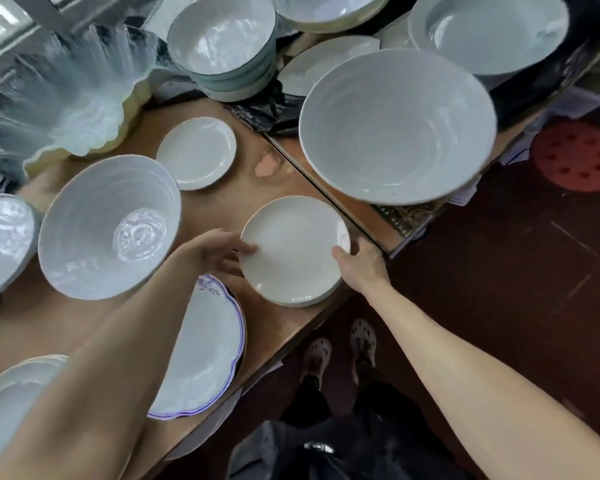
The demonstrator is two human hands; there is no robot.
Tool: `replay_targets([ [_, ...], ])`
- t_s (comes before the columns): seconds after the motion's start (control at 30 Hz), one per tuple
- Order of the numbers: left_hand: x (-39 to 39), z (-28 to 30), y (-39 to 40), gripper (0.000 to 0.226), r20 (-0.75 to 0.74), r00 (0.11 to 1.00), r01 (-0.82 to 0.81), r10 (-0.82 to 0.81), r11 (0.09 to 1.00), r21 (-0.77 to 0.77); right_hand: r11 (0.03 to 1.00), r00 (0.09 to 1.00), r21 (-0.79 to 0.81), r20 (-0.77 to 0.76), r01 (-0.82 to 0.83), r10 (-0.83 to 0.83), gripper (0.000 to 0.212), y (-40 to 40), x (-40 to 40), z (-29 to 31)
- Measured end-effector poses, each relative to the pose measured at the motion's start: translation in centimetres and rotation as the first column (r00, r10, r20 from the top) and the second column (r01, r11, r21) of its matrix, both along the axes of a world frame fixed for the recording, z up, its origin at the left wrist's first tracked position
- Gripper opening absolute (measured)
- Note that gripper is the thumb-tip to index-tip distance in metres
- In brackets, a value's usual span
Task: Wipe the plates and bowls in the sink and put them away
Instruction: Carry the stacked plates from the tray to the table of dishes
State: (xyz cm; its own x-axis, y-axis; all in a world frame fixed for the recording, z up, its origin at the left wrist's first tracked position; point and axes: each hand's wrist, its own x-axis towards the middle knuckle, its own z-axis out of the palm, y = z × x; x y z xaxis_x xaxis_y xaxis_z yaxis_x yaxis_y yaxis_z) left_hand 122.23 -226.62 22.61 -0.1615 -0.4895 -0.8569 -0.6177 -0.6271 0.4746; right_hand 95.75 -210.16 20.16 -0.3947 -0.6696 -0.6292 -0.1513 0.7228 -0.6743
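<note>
Both hands, left hand [219, 252] and right hand [355, 259], pinch the small plate [293, 249] by opposite rims; lower it level onto the stack.

Both hands [219, 251] [359, 259] on a small white plate [293, 247], wooden table [284, 174].

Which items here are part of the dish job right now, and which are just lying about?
In the job: small white plate, held by left hand and right hand; wooden table with put-away bowls and plates.

Lying about: red perforated stool, black plastic bag.
</note>
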Motion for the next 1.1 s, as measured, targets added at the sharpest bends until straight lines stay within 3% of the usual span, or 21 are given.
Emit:
replay_targets([
  [0.1,1.2,0.1,-1.2,0.042,-0.026,0.999,0.027,-0.027,0.999,0.021,0.995,0.994,0.049,-0.064,-0.087,0.090,0.076,-1.1,1.4,0.7],
  [0.3,1.8,0.3,-2.6,0.030,-0.076,0.990,0.116,-0.121,0.991,-0.065,0.940,0.921,0.194,-0.220,-0.282,0.322,0.067,-2.1,2.7,0.8],
  [0.47,2.0,-0.2,-3.0,0.024,-0.067,0.972,0.218,-0.225,0.971,-0.099,0.914,0.897,0.263,-0.239,-0.309,0.372,0.072,-2.7,2.3,1.0],
  [0.6,1.1,-0.1,-3.4,0.018,0.120,0.941,0.335,-0.316,0.913,-0.231,0.937,0.925,0.236,-0.219,-0.259,0.311,0.069,-2.6,2.7,0.7],
  [0.67,0.7,0.5,-3.3,0.027,0.259,0.897,0.427,-0.359,0.855,-0.294,0.957,0.954,0.203,-0.174,-0.207,0.244,0.073,-2.1,2.7,0.6],
  [0.77,0.2,2.3,-2.0,0.077,0.561,0.728,0.660,-0.393,0.622,-0.422,0.979,0.982,0.133,-0.086,-0.155,0.168,0.088,-0.2,2.0,1.4],
  [0.8,-0.2,3.0,-1.2,0.080,0.606,0.701,0.700,-0.377,0.527,-0.482,0.983,0.983,0.104,-0.087,-0.150,0.159,0.090,1.0,1.5,1.9],
  [0.9,-3.4,5.5,2.3,0.062,0.628,0.651,0.757,-0.427,0.301,-0.580,0.987,0.972,0.043,-0.174,-0.154,0.160,0.072,7.0,-0.8,2.7],
  [0.97,-7.3,6.8,5.5,0.051,0.638,0.555,0.808,-0.535,0.163,-0.567,0.993,0.965,0.039,-0.234,-0.113,0.119,0.064,12.9,-2.4,2.6],
  [1.1,-18.4,8.4,15.9,0.049,0.669,0.180,0.883,-0.721,-0.181,-0.434,0.994,0.957,0.051,-0.277,0.099,-0.082,0.058,28.5,-5.3,1.4],
])
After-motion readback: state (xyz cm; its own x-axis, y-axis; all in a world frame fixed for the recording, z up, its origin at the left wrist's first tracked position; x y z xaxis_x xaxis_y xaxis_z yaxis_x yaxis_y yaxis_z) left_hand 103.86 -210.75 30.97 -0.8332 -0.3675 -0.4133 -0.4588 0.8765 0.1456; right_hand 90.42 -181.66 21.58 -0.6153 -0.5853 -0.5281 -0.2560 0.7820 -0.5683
